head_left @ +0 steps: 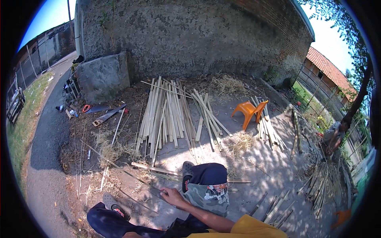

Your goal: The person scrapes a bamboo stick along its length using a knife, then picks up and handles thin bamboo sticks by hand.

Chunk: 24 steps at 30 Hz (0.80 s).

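Note:
My right hand [173, 197] reaches in front of my knees, its fingers closed at the near end of a long, thin bamboo strip [119, 167]. The strip slants away to the far left, over the shavings on the ground. Only a bit of skin from my left arm [131, 235] shows at the lower edge; the hand itself is out of the picture. A patterned grey-green cloth [198, 195] covers my right leg beside the right hand. Just beyond my feet lies a flat bamboo piece [154, 168].
Ahead lies a big pile of bamboo slats [168, 115]. An orange plastic chair [249, 112] stands right of it, by more slats [270, 133]. Handsaws [108, 116] lie at the left near a concrete block [104, 77]. Another person [334, 137] sits far right beside bamboo strips [320, 188].

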Each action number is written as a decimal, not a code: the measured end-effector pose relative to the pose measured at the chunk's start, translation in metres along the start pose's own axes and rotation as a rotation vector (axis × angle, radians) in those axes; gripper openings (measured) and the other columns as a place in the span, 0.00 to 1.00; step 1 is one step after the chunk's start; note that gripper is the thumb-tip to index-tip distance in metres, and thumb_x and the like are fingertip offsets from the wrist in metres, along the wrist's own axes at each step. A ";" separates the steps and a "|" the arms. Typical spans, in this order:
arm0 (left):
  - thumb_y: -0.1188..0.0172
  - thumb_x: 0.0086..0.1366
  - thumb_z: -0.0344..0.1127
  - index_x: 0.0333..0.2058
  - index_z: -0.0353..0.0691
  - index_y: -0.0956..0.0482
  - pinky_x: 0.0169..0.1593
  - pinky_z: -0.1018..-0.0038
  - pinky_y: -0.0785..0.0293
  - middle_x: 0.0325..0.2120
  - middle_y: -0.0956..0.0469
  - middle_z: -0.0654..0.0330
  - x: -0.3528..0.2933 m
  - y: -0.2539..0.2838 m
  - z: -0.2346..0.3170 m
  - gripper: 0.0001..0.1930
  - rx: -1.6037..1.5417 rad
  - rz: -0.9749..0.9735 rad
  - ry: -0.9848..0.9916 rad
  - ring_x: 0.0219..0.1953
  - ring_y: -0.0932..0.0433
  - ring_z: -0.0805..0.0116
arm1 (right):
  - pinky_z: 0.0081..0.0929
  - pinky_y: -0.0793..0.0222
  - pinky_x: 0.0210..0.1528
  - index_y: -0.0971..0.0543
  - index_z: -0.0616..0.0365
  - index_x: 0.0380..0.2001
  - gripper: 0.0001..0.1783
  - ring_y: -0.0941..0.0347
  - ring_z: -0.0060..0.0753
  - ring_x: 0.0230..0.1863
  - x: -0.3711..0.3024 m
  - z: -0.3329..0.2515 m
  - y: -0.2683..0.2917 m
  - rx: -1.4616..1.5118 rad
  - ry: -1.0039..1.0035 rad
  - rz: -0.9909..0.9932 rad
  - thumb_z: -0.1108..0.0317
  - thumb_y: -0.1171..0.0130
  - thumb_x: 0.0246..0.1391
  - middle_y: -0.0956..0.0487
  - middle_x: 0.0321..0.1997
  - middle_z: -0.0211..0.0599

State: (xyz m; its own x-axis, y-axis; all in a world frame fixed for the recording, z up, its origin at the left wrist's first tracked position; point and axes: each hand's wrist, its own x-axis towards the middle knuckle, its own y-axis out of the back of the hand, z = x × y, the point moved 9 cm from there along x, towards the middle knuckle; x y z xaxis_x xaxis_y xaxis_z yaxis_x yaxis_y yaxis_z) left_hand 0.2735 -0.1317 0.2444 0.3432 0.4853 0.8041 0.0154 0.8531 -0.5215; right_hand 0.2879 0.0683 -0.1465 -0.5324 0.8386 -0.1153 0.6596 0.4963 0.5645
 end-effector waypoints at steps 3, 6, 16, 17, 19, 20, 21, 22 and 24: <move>0.28 0.61 0.48 0.59 0.36 0.37 0.51 0.61 0.23 0.50 0.29 0.45 -0.001 0.000 -0.001 0.37 -0.015 -0.007 0.009 0.49 0.25 0.59 | 0.34 0.26 0.37 0.22 0.59 0.51 0.19 0.19 0.41 0.33 0.002 0.005 0.006 0.178 -0.093 0.026 0.61 0.42 0.61 0.17 0.31 0.47; 0.28 0.61 0.48 0.58 0.36 0.37 0.51 0.61 0.23 0.49 0.29 0.45 -0.004 -0.002 -0.002 0.36 -0.022 -0.010 0.012 0.49 0.25 0.59 | 0.22 0.32 0.32 0.24 0.63 0.55 0.19 0.29 0.16 0.29 0.004 0.012 0.003 0.587 -0.138 0.099 0.66 0.43 0.63 0.22 0.30 0.27; 0.28 0.60 0.48 0.56 0.36 0.35 0.50 0.61 0.23 0.48 0.29 0.47 -0.006 -0.002 -0.001 0.34 -0.024 0.042 0.017 0.48 0.25 0.60 | 0.30 0.32 0.27 0.22 0.59 0.54 0.18 0.27 0.25 0.23 0.013 0.039 -0.018 0.334 -0.141 0.049 0.64 0.50 0.66 0.22 0.22 0.33; 0.28 0.60 0.48 0.56 0.36 0.35 0.50 0.61 0.23 0.47 0.29 0.47 -0.006 -0.003 0.001 0.34 -0.030 0.055 0.016 0.48 0.25 0.60 | 0.29 0.32 0.27 0.22 0.59 0.54 0.18 0.27 0.26 0.24 0.013 0.043 -0.025 0.277 -0.145 0.024 0.65 0.50 0.65 0.21 0.22 0.33; 0.28 0.60 0.48 0.56 0.36 0.34 0.50 0.61 0.23 0.47 0.29 0.48 -0.009 -0.006 0.000 0.34 -0.023 0.085 -0.001 0.48 0.25 0.60 | 0.32 0.29 0.28 0.21 0.56 0.53 0.18 0.25 0.28 0.23 0.010 0.033 -0.029 0.264 -0.154 -0.004 0.64 0.51 0.64 0.21 0.24 0.36; 0.28 0.60 0.48 0.56 0.36 0.34 0.50 0.61 0.23 0.47 0.29 0.48 -0.007 -0.007 -0.004 0.34 -0.041 0.093 0.000 0.48 0.25 0.60 | 0.30 0.29 0.31 0.21 0.61 0.52 0.18 0.25 0.28 0.25 0.003 0.038 -0.028 0.389 -0.226 -0.002 0.65 0.50 0.63 0.20 0.26 0.36; 0.28 0.60 0.48 0.56 0.36 0.34 0.50 0.62 0.23 0.47 0.29 0.48 0.000 -0.008 -0.009 0.33 -0.076 0.088 0.009 0.48 0.25 0.60 | 0.26 0.31 0.31 0.21 0.62 0.53 0.19 0.26 0.24 0.26 0.005 0.046 -0.016 0.332 -0.151 0.050 0.65 0.49 0.63 0.20 0.28 0.33; 0.28 0.60 0.48 0.55 0.36 0.34 0.50 0.62 0.23 0.47 0.29 0.48 0.005 -0.006 -0.015 0.33 -0.092 0.094 0.012 0.48 0.25 0.60 | 0.24 0.33 0.29 0.22 0.64 0.54 0.20 0.28 0.22 0.27 0.007 0.059 -0.013 0.312 -0.191 0.035 0.66 0.48 0.63 0.21 0.28 0.30; 0.28 0.60 0.48 0.55 0.36 0.34 0.50 0.62 0.23 0.46 0.29 0.48 0.005 -0.008 -0.014 0.33 -0.088 0.116 0.000 0.47 0.25 0.60 | 0.18 0.42 0.23 0.24 0.65 0.57 0.20 0.36 0.15 0.23 0.001 0.043 -0.029 0.527 -0.283 -0.146 0.70 0.51 0.66 0.25 0.26 0.27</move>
State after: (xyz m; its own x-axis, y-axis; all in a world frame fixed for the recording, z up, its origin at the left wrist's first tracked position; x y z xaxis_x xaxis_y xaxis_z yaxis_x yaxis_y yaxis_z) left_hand 0.2883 -0.1389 0.2487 0.3474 0.5800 0.7368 0.0576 0.7711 -0.6341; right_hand 0.2911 0.0647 -0.1987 -0.5227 0.7450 -0.4143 0.8028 0.5937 0.0547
